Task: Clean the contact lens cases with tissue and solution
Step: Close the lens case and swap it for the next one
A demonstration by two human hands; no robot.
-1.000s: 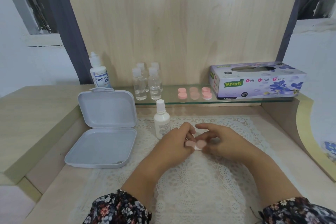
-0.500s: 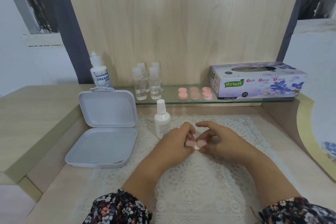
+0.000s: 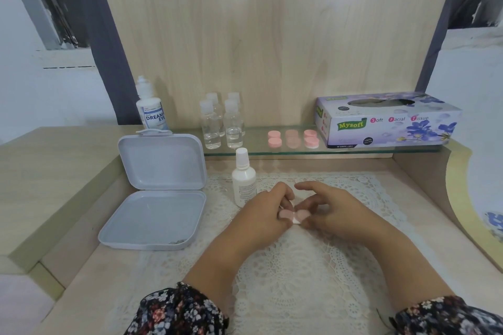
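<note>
Both hands meet over the lace mat [image 3: 285, 266] — left hand [image 3: 268, 215] and right hand [image 3: 334, 212] pinch the pink lens case [image 3: 294, 215]. Beyond, the glass shelf [image 3: 261, 150] edge against the wooden back panel [image 3: 272, 35].

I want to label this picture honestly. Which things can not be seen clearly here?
- Contact lens case, head view: the left hand and right hand cover most of it; open or capped is unclear.
- Small white bottle: label print too small.
- Tissue box: tissue inside blurred.
</note>
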